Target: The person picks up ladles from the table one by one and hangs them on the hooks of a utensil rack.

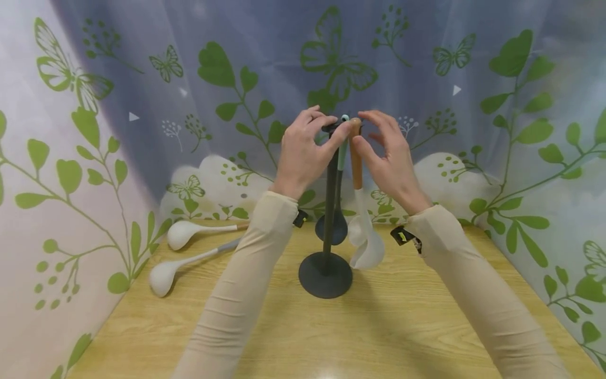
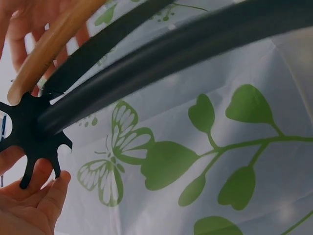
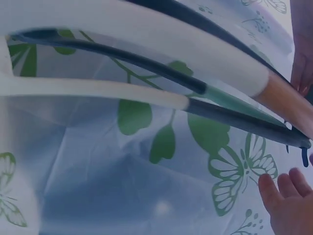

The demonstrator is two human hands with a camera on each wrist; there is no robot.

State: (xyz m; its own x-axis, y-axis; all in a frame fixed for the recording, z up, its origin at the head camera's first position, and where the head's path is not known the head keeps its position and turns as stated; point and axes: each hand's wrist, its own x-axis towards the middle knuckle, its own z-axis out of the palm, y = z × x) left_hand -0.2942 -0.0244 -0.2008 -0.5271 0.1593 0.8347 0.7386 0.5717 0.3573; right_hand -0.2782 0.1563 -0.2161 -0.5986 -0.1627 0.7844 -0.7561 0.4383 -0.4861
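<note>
A dark utensil stand (image 1: 326,273) with a round base stands upright on the table; its hooked top (image 2: 34,127) shows in the left wrist view. My left hand (image 1: 307,147) holds the hooked top, fingers at the hooks and thumb reaching toward the orange handle's end. From the stand hang a white ladle with an orange handle (image 1: 356,163), a dark ladle with a green handle (image 1: 333,229), and a white ladle with a dark grey handle (image 3: 234,120). My right hand (image 1: 390,160) is close beside the orange handle, fingers extended and spread apart.
Two white ladles lie on the wooden table (image 1: 284,337) at the left, one with an orange handle (image 1: 182,234) and one with a grey handle (image 1: 163,276). A curtain (image 1: 265,31) with green leaves and butterflies hangs behind and at both sides.
</note>
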